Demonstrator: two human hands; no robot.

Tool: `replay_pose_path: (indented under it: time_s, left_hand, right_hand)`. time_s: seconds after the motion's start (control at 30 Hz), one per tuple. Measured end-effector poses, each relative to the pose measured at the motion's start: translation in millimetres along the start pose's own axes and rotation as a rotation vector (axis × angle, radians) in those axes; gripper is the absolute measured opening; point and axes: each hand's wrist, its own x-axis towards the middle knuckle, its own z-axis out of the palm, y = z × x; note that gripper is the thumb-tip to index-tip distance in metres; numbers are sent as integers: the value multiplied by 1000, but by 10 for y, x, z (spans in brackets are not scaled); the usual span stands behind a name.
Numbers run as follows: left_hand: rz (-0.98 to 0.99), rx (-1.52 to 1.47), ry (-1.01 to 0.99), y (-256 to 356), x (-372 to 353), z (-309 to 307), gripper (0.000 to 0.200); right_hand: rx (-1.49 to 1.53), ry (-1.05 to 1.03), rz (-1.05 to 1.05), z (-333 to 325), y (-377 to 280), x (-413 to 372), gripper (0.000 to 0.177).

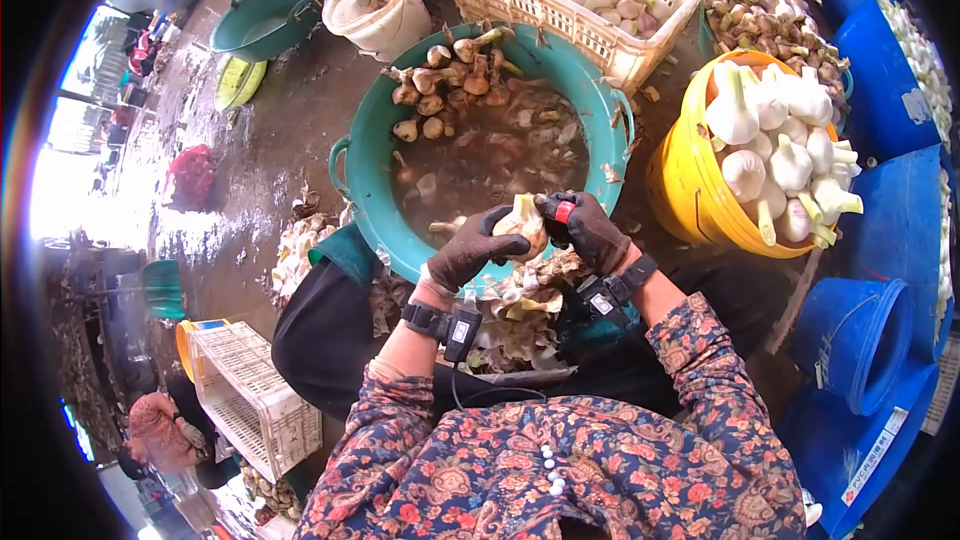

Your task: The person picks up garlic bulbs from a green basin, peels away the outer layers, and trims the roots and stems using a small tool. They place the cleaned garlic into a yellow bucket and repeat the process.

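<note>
Both my hands wear dark gloves and meet over the near rim of a green tub (370, 190) of muddy water. My left hand (465, 252) grips a pale garlic bulb (525, 220) from below. My right hand (585, 227) presses on the same bulb from the right and holds a small tool with a red part. Dirty garlic bulbs (450, 75) float at the far side of the tub. Peeled skins (535, 285) are piled on my lap under the hands.
A yellow bucket (685, 195) of clean white garlic stands right of the tub. A white crate (560, 15) of bulbs and a white bucket (385, 15) stand behind. Blue bins (880, 90) line the right side. Another person (160, 430) crouches at lower left by a white crate (255, 400).
</note>
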Motion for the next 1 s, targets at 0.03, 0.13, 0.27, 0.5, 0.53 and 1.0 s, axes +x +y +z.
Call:
replay_pose_path:
  time_s: [0.03,0.13,0.27,0.5,0.53,1.0]
  left_hand:
    - [2,1,6,-8,-17,44,56]
    - [261,-188,196,-136,79,251,61]
    - [348,218,416,-346,157,268,52]
    - [291,556,584,-361,82,306,21]
    - [347,615,615,-334,69,340,16]
    - [417,296,595,-585,-31,-79,36]
  right_hand:
    - [-2,-6,-1,38,26,16,27]
    - [96,227,48,190,49,11,35]
    - [347,-42,381,177,84,-71,55]
    - [278,-257,372,11,254,79,48]
    - [346,-321,309,-60,312,68,39]
    - [-268,-201,-369,135,84,-12,62]
